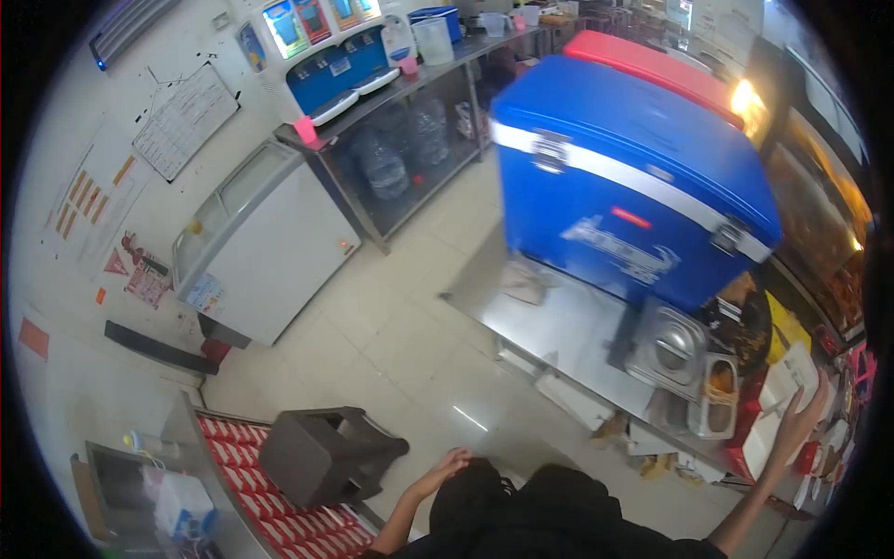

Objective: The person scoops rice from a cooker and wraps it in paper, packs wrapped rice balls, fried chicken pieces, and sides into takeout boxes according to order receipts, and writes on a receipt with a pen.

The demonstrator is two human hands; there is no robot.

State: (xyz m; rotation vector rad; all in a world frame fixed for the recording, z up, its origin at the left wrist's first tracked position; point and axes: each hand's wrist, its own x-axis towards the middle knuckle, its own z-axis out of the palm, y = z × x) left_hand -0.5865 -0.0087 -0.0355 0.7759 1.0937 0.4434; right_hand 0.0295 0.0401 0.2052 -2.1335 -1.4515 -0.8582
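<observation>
My left hand (445,470) hangs low beside my dark-clothed leg, over the floor, with its fingers loosely extended and nothing in them. On the right, my right hand (805,410) reaches to an open red and white box (759,433) at the counter's edge, with its fingers spread along the white flap. Next to the box sits a small metal tray (715,424) with orange-brown contents. A lidded steel container (669,347) stands just behind, on the steel counter (559,326).
A big blue cooler (633,177) stands on the counter, with a red one (652,70) behind. A brown stool (326,456) rests at lower left over stacked red and white boxes (237,466). Beyond are a chest freezer (279,252) and a shelf table (438,79).
</observation>
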